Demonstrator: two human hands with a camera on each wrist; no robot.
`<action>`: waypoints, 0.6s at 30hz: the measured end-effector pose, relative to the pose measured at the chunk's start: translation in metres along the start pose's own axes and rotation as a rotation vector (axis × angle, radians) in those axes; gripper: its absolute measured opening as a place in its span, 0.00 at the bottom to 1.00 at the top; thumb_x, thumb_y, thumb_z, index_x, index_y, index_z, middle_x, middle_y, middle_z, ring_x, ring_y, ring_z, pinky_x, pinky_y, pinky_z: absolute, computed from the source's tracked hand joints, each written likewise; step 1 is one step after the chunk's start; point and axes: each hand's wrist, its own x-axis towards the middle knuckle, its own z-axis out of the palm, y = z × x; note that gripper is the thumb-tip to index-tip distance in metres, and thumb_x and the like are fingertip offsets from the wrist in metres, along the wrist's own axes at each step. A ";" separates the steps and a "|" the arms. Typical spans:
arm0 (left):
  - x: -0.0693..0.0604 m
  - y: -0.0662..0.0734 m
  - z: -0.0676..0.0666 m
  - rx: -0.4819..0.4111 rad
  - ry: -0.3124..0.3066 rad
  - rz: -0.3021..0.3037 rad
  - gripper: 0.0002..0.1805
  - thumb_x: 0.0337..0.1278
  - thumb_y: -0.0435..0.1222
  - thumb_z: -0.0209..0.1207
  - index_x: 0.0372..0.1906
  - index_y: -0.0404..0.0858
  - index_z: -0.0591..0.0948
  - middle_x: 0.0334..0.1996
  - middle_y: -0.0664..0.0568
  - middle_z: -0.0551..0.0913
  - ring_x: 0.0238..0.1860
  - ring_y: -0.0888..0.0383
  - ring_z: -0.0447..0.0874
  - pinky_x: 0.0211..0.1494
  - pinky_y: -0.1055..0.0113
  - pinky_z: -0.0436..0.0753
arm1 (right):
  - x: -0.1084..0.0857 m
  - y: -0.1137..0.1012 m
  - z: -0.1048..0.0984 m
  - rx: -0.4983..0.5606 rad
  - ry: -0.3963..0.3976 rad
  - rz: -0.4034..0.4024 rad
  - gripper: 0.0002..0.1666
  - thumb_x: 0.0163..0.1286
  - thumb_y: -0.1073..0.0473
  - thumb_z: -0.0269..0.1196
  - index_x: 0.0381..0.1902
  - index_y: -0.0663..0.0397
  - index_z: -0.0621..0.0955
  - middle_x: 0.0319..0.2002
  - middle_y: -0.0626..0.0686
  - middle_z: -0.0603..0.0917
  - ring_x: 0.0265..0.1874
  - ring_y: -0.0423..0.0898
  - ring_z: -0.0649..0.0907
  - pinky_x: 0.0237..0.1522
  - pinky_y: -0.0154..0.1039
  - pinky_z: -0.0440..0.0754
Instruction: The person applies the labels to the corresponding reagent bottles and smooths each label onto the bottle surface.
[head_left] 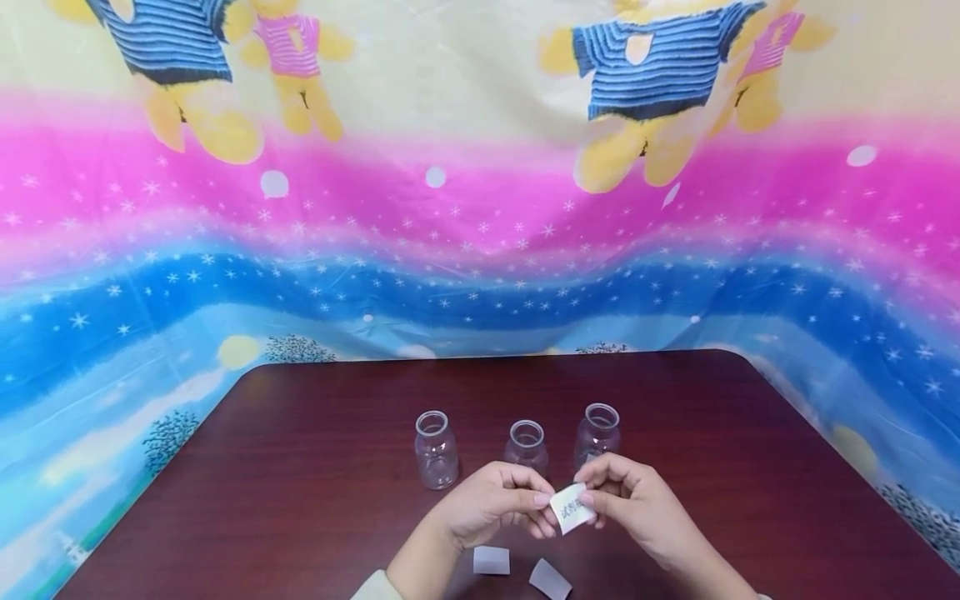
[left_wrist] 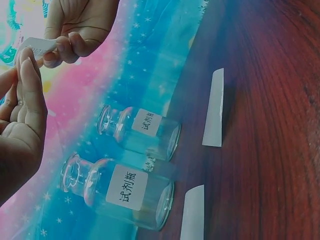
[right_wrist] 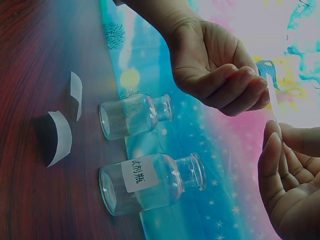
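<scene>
My left hand (head_left: 498, 502) and right hand (head_left: 633, 507) meet in front of the bottles, pinching opposite edges of a small white sticker label (head_left: 570, 512) with black Chinese characters. Behind them, three clear glass reagent bottles stand uncapped: a left bottle (head_left: 437, 458), a middle bottle (head_left: 527, 442) and a right bottle (head_left: 600, 429). White labels show on the middle bottle (left_wrist: 110, 192) and the right bottle (left_wrist: 145, 125) in the left wrist view. No label shows on the left bottle (right_wrist: 132, 116) in the right wrist view. The hands partly hide two bottles in the head view.
Two curled white paper pieces, one on the left (head_left: 491, 561) and one on the right (head_left: 551, 579), lie on the dark red wooden table (head_left: 315, 467) near the hands. A colourful printed curtain (head_left: 465, 208) hangs behind the table.
</scene>
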 end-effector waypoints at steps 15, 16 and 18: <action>-0.002 -0.002 -0.004 0.007 0.055 0.029 0.21 0.53 0.27 0.49 0.36 0.08 0.59 0.23 0.52 0.79 0.25 0.63 0.79 0.28 0.74 0.75 | 0.004 0.005 0.005 0.019 -0.001 -0.016 0.07 0.55 0.74 0.55 0.34 0.68 0.72 0.27 0.45 0.77 0.20 0.36 0.74 0.18 0.34 0.75; -0.002 -0.002 -0.004 0.008 0.056 0.034 0.20 0.53 0.27 0.49 0.36 0.08 0.59 0.23 0.52 0.79 0.25 0.63 0.79 0.28 0.74 0.75 | 0.004 0.006 0.005 0.020 -0.001 -0.016 0.07 0.55 0.74 0.55 0.34 0.67 0.73 0.27 0.45 0.77 0.20 0.36 0.74 0.18 0.34 0.75; -0.003 -0.002 -0.005 0.010 0.062 0.027 0.20 0.53 0.27 0.49 0.36 0.08 0.60 0.22 0.52 0.79 0.25 0.63 0.79 0.28 0.74 0.76 | 0.004 0.007 0.005 0.020 -0.002 -0.013 0.08 0.55 0.74 0.55 0.34 0.63 0.74 0.27 0.45 0.77 0.20 0.36 0.74 0.18 0.34 0.75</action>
